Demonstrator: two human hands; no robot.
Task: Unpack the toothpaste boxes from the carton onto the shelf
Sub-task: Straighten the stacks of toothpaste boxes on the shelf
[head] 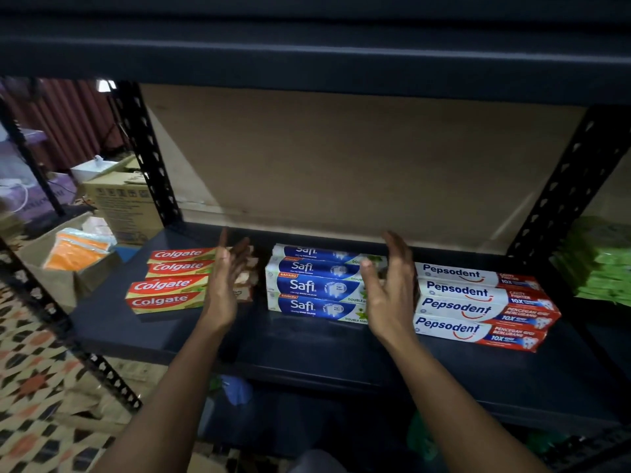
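While both hands hold nothing, they stand edge-up with fingers straight — the left hand in front of the right ends of the Colgate boxes, the right hand at the right end of the Safi boxes, just beside the Pepsodent boxes. All three brands lie on the shelf in separate groups, labels up — probably sorted so that each reads at a glance. The inward-facing palms suggest squaring up the Safi group. Which box is the carton, I cannot tell.

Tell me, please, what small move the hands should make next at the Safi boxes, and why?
Probably press the open left hand and right hand inward to square the Safi boxes: their ends look staggered, both hands flank the stack holding nothing, and the Colgate boxes and Pepsodent boxes lie grouped either side.
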